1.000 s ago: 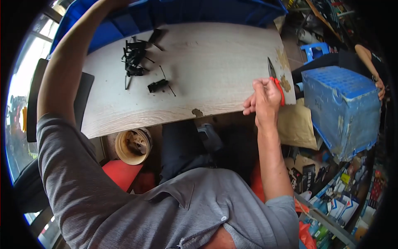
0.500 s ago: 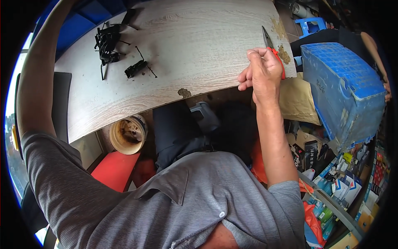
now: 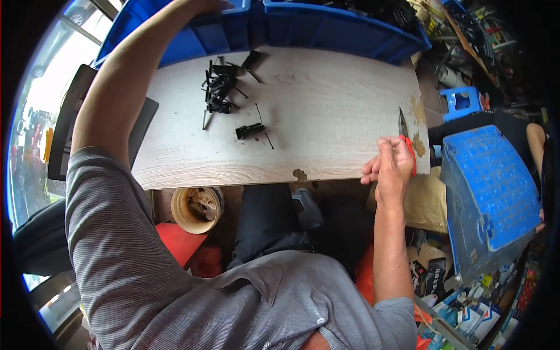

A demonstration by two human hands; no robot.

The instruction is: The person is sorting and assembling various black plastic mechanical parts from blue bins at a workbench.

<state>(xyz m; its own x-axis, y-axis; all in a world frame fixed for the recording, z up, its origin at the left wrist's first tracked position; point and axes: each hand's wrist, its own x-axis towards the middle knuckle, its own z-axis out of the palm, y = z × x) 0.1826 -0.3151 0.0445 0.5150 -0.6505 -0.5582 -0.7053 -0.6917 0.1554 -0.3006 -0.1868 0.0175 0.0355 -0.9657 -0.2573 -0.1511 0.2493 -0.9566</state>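
Note:
My left arm stretches up and forward to the left blue bin [image 3: 219, 32]. My left hand [image 3: 211, 4] is at the bin's rim, cut off by the top of the picture, and its fingers are hidden. At the table's right end my right hand [image 3: 392, 166] is closed, fingers curled, around a red-handled tool with narrow pointed jaws [image 3: 402, 121]; whether it is pliers or scissors I cannot tell. Several black plastic parts with thin legs [image 3: 221, 87] lie heaped at the table's left. A single black part [image 3: 251, 130] with two thin legs lies apart, nearer me.
The pale wood-grain table [image 3: 326, 116] has chipped edges. A second blue bin [image 3: 344, 32] holds dark parts at the back. A worn blue crate [image 3: 490, 181] stands at the right, beside another person's arm [image 3: 536, 143]. Under the table edge sits a round tub [image 3: 195, 219].
The view has shifted up and left, bringing the blue bins into sight. My left arm now reaches further toward the left bin. The right hand keeps its hold on the tool.

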